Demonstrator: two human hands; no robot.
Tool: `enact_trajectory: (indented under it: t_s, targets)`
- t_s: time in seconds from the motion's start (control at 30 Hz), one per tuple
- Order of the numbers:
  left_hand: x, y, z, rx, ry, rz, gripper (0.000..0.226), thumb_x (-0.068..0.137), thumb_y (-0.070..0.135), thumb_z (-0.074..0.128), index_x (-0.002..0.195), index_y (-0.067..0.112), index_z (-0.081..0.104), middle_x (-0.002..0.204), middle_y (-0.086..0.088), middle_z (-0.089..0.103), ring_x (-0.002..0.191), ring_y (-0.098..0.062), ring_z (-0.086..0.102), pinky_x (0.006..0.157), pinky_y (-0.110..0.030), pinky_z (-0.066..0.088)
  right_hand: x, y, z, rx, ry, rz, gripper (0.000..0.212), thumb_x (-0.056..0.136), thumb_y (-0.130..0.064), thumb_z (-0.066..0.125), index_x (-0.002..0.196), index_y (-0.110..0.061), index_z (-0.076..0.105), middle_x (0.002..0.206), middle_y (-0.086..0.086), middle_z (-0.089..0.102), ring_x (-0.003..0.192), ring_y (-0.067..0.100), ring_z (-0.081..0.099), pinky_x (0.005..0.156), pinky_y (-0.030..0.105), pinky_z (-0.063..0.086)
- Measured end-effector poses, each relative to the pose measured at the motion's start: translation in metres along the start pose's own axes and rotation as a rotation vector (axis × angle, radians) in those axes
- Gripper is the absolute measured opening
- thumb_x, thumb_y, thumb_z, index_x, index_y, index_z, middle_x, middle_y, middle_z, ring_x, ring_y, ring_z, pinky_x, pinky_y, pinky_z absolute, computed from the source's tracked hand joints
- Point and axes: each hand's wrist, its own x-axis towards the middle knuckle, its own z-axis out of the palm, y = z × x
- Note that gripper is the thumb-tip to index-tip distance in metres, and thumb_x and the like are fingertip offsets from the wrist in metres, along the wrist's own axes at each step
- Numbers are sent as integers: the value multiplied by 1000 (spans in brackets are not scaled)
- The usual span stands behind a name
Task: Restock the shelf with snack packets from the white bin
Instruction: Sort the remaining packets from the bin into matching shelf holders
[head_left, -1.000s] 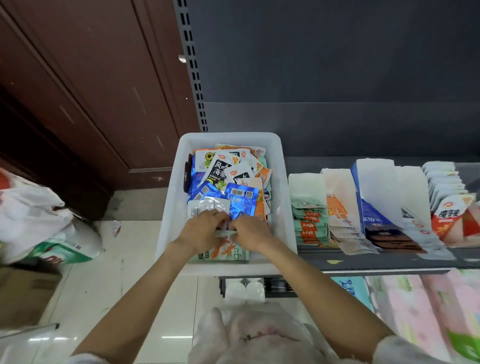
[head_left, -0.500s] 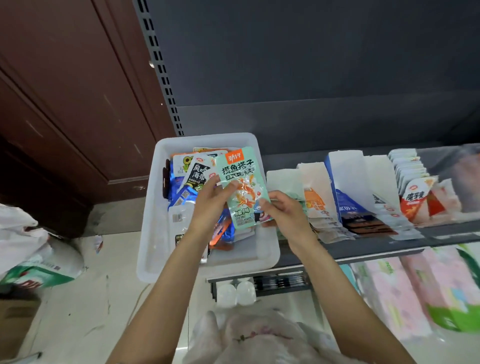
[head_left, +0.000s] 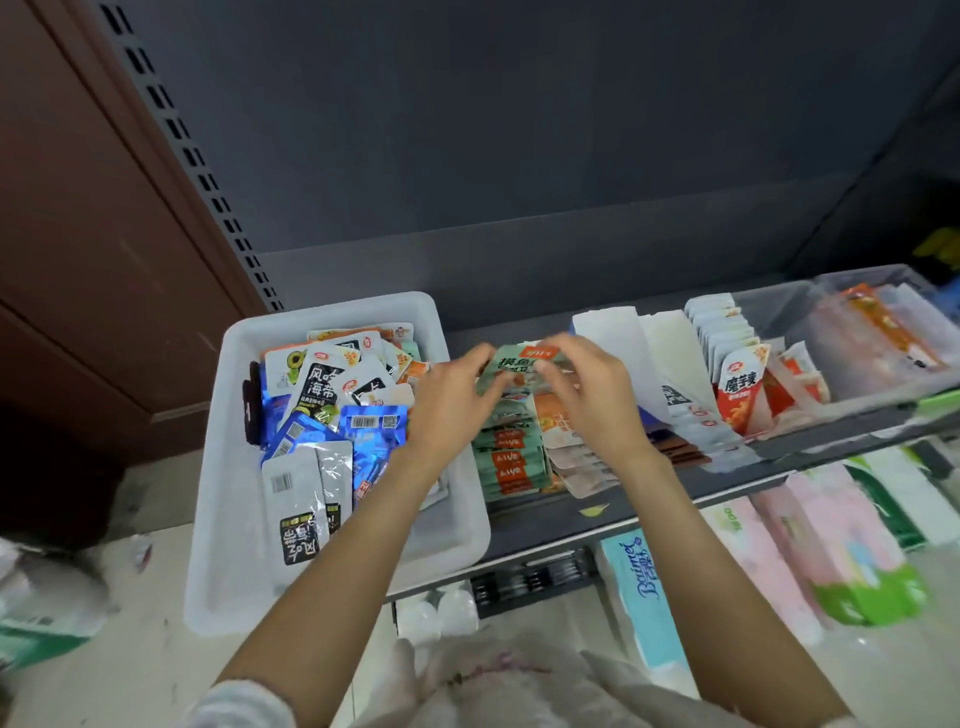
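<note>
White bin (head_left: 235, 525) on shelf (head_left: 644, 512) holds mixed snack packets (head_left: 332, 410). Left hand (head_left: 447, 410) and right hand (head_left: 592, 395) both pinch green packet (head_left: 511, 366) above shelf row of green packets (head_left: 511, 460).

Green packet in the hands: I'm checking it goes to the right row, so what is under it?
Under the green packet lies a stack of green packets on the shelf. Both hands cover the stack's top.

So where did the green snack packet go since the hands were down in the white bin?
Both hands, left hand and right hand, lifted the green packet out of the white bin and carried it right, over the matching green stack on the shelf. Both keep holding it. The bin stayed put.
</note>
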Motion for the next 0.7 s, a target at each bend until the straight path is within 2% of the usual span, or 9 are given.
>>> enact_trajectory:
  t_s: [0.07, 0.2, 0.23, 0.3, 0.43, 0.5, 0.57, 0.63, 0.7]
  targets:
    - [-4, -6, 7, 116, 25, 1, 17, 87, 28, 64, 93, 12, 65, 77, -6, 69, 70, -26, 64, 62, -27, 44, -3, 12, 12, -32, -28, -31, 15, 94, -18, 56, 104, -11, 64, 100, 3, 67, 85, 16, 63, 74, 37, 55]
    - [-10, -25, 11, 196, 17, 63, 18, 84, 25, 65, 101, 20, 71, 102, 2, 71, 99, -22, 61, 89, -37, 42, -10, 20, 23, -129, -132, -73, 17, 96, -14, 51, 103, -11, 66, 100, 4, 68, 88, 20, 64, 74, 35, 55]
    - [-13, -29, 12, 193, 11, 56, 21, 84, 25, 66, 104, 21, 70, 103, 3, 70, 101, -21, 59, 91, -38, 42, -10, 21, 25, -197, -138, -99, 16, 94, -13, 54, 101, -12, 68, 99, 4, 69, 88, 22, 64, 74, 37, 54]
    - [-18, -30, 11, 165, 6, 18, 24, 83, 23, 68, 106, 21, 65, 97, 3, 70, 98, -21, 59, 88, -38, 43, -10, 21, 29, -326, -102, -152, 13, 87, -10, 63, 96, -14, 71, 94, 3, 70, 91, 25, 62, 75, 38, 54]
    - [-21, -32, 10, 216, 7, 57, 9, 81, 19, 70, 89, 21, 67, 85, 3, 70, 87, -22, 62, 82, -36, 45, -8, 13, 32, -378, -9, -178, 14, 78, -9, 72, 89, -17, 73, 86, -2, 71, 85, 21, 61, 74, 35, 49]
    - [-23, -38, 13, 259, -2, 37, 8, 78, 21, 72, 86, 22, 72, 95, 3, 69, 97, -23, 60, 88, -41, 43, -7, 13, 36, -427, -48, -178, 12, 75, -11, 74, 84, -19, 73, 79, -2, 72, 77, 20, 63, 71, 34, 48]
    - [-26, -41, 15, 275, -36, 19, 13, 78, 24, 73, 91, 23, 74, 111, 1, 66, 111, -26, 53, 94, -46, 41, -8, 16, 39, -467, -120, -137, 10, 77, -13, 73, 84, -20, 74, 78, -1, 72, 74, 21, 64, 72, 35, 48]
    - [-30, -41, 9, 194, -77, -3, 22, 81, 25, 69, 103, 22, 72, 121, -1, 61, 119, -26, 48, 96, -44, 40, -10, 16, 38, -483, -181, -102, 14, 82, -14, 66, 92, -21, 74, 87, 0, 73, 84, 21, 65, 78, 37, 47]
    - [-36, -42, -8, 47, -61, -74, 27, 85, 22, 65, 112, 22, 67, 122, 0, 61, 117, -21, 49, 96, -37, 40, -15, 6, 34, -389, -141, -103, 22, 83, -10, 62, 101, -18, 72, 97, 0, 72, 95, 20, 62, 85, 38, 45]
